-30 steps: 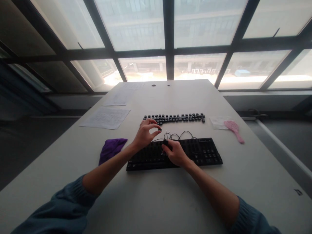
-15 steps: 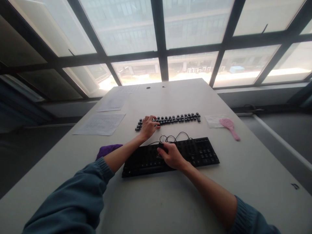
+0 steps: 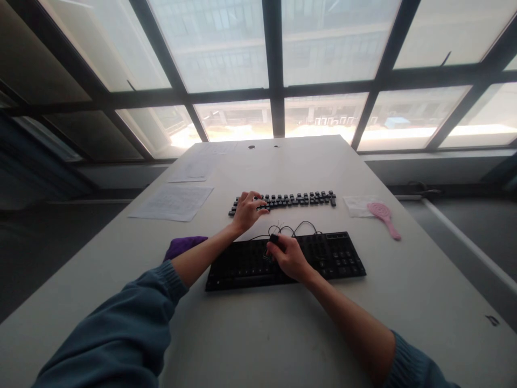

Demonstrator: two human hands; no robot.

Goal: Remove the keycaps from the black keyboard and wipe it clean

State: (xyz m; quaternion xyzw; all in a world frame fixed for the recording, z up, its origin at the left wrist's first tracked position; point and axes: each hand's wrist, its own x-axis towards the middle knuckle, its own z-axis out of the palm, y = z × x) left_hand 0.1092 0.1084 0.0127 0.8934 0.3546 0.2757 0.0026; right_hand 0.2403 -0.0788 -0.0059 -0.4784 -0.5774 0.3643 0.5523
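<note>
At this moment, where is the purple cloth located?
In the head view, the purple cloth lies on the white table, to the left of the black keyboard, partly hidden behind the left forearm.

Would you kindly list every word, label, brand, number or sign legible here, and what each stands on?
None is legible.
Near paper sheet: faint print, too small to read.
Black keyboard: pale marks, too small and blurred.
Loose keycaps: no legends discernible.

Keyboard (image 3: 331, 258), keycaps (image 3: 299, 201) black; cloth (image 3: 182, 247) purple; hairbrush (image 3: 380, 212) pink.
</note>
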